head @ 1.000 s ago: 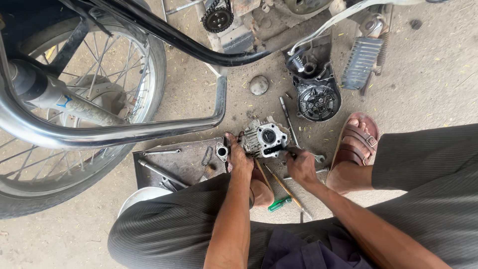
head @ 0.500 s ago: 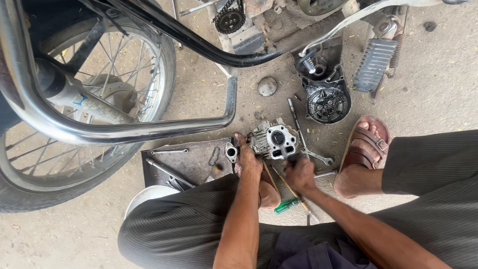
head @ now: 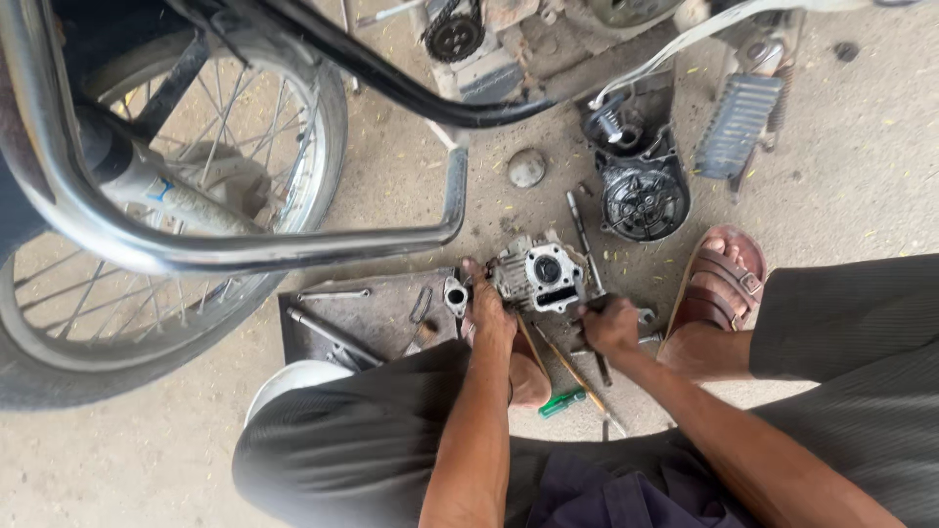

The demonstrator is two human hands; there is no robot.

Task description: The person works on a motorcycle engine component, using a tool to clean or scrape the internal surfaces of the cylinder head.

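From the head view, the cylinder head (head: pixel 541 274), a grey metal casting with a round bore, sits on the concrete floor (head: pixel 861 166) between the knees. The left hand (head: pixel 486 311) clamps onto its left edge, while the right hand (head: pixel 610 327) is closed tight around a dark tool at its lower right corner. Hands set apart, the part between them. A green-handled screwdriver (head: pixel 567 396) lies just below, a spanner (head: pixel 335 294) on the dark mat (head: pixel 386 308) left, a motorcycle wheel (head: pixel 166 205) beyond.
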